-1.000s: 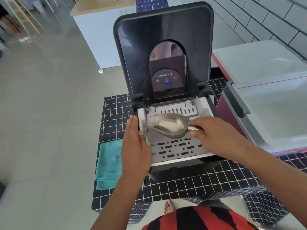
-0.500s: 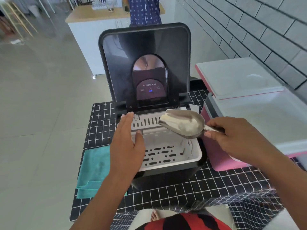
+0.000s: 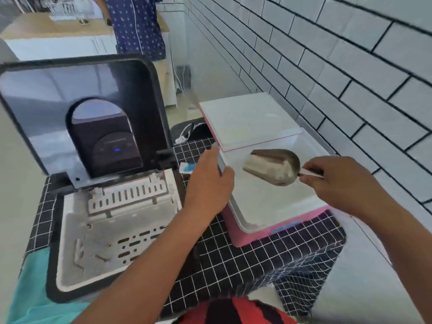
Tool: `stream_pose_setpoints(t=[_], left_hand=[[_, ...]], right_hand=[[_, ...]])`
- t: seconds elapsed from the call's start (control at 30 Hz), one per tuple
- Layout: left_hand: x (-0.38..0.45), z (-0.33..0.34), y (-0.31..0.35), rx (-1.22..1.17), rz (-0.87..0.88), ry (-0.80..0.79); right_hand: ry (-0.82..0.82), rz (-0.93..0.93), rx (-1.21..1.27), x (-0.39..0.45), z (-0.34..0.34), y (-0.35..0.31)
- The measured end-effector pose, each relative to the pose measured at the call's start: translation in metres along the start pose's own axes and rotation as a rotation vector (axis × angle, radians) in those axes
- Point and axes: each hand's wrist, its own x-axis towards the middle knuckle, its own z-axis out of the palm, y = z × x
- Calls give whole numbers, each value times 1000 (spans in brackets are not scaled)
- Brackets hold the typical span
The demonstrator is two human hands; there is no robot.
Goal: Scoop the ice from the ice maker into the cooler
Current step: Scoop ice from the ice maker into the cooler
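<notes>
The black ice maker [image 3: 53,272] stands at the left with its lid raised; its white slotted basket [image 3: 112,232] shows no ice that I can make out. To its right sits the pink cooler [image 3: 257,235], open, its white lid [image 3: 247,120] leaning back. My right hand [image 3: 346,183] pinches the handle of a metal scoop [image 3: 271,166], which hangs tilted over the cooler's white inside. My left hand [image 3: 210,181] grips the cooler's left rim, thumb over the edge.
A black cloth with a white grid [image 3: 245,260] covers the table. A teal towel [image 3: 30,295] lies at the left front. A white tiled wall [image 3: 339,73] runs close on the right. A person in a blue patterned shirt [image 3: 138,24] stands behind by a counter.
My right hand carried the scoop from over the ice basket to the right, over the open cooler. My left hand left the ice maker's rim and took hold of the cooler's rim. My view turned right.
</notes>
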Motion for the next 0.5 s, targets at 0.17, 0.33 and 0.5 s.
stream_pose_setpoints(t=[0.17, 0.33, 0.5], left_hand=[[23, 58, -6, 365, -57, -66], [26, 89, -15, 547, -243, -107], [17, 102, -20, 484, -238, -20]], right_hand=[[-23, 18, -192, 27, -3, 40], [-75, -73, -365, 55, 8, 66], [-83, -184, -343, 84, 27, 87]])
